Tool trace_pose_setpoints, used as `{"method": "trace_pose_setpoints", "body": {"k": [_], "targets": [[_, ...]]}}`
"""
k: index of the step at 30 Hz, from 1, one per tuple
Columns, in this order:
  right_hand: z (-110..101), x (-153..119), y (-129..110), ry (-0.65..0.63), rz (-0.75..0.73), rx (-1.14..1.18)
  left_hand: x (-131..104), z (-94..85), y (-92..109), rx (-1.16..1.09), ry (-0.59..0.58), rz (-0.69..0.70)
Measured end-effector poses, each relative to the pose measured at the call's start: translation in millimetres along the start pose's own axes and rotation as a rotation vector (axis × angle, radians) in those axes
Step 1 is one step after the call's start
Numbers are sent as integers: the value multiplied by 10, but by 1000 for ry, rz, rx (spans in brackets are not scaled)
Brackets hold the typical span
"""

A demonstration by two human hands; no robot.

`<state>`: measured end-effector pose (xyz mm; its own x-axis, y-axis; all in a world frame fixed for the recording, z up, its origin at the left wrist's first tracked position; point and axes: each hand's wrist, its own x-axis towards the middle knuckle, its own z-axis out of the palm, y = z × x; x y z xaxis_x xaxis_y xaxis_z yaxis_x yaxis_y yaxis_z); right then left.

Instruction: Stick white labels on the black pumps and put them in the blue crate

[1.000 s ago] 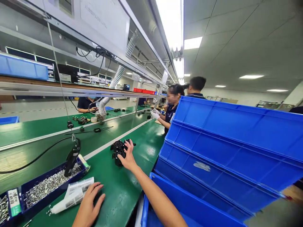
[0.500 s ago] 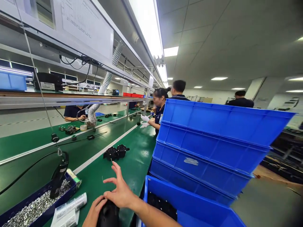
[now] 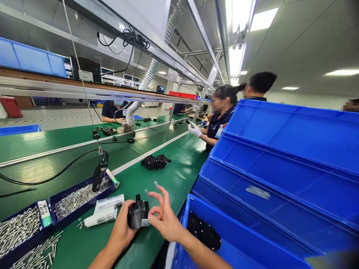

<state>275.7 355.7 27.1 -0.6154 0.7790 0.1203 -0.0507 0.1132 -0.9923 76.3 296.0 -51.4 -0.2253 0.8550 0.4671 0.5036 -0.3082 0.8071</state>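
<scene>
1. Pump [image 3: 138,215]: over the desk [image 3: 179,179], wrapped by the left hand [image 3: 125,223].
2. Right hand [image 3: 168,222]: thumb and forefinger pinch one label [image 3: 145,222] at the pump; other labels [image 3: 156,184] sit on spread fingertips, print illegible.
3. Bin [image 3: 241,231]: beside the desk's edge.

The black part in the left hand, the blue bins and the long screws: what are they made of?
Black part: probably molded plastic, satin, given its ribbed sides and soft highlights.
Blue bins: likely glossy plastic, with ribbed walls catching light.
Long screws: seemingly metal, silvery and shiny; which metal can't be told.
</scene>
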Motion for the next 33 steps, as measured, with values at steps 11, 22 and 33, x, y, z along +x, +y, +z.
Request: {"method": "trace_pose_setpoints", "body": {"k": [11,22,33], "targets": [[89,34,-125,-30,-10,-166,-2,-24,60,20,-2,81],[112,40,-118,11,-4,-210,-16,-44,108,25,5,86],[27,-25,213,125,-412,-686,-13,-44,123,13,2,104]]}}
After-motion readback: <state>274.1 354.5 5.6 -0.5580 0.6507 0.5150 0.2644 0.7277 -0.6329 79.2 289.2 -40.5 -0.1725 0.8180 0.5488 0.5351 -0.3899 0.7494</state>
